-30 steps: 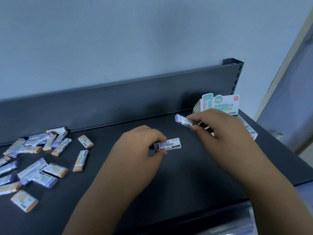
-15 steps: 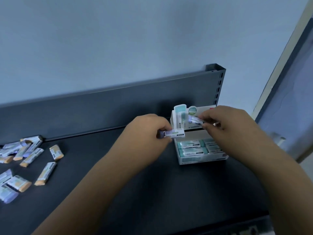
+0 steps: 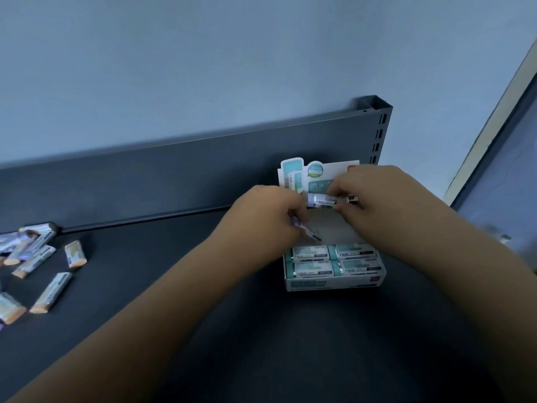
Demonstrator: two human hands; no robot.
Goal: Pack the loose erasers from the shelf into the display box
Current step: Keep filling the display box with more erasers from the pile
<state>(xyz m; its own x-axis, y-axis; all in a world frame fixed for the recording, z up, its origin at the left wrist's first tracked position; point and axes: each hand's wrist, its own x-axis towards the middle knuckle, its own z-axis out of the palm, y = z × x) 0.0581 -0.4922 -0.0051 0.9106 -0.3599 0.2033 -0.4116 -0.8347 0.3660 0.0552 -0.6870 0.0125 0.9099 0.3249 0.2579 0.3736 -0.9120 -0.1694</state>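
Dark grey metal forms the shelf (image 3: 130,251) and its upright back panel (image 3: 174,175); a pale blue wall (image 3: 203,68) rises behind them. Toward the shelf's right end stands the display box (image 3: 334,284), white and teal, with its printed header card (image 3: 292,175) upright against the back panel; four packed erasers (image 3: 312,253) in teal-and-white sleeves lie flat in the front part of the box, two rows of two, touching one another; the space behind them shows bare pale cardboard. Both hands hover over that space. The right hand (image 3: 380,199) pinches a sleeved eraser (image 3: 324,200) between thumb and fingertips, holding it roughly level in front of the header card and above the box; the left hand (image 3: 267,219) pinches a second eraser (image 3: 311,232), whose end pokes out below the fingers and seems to slant down toward the box, though blur makes its angle hard to judge; the two hands are close together, their fingertips just beside each other. Well apart, at the shelf's left edge, lie the loose erasers (image 3: 52,292), scattered at odd angles, tan ends showing from pale sleeves; some bunch together near the back panel; others lie singly. At far right a cream door frame (image 3: 494,117) runs diagonally.
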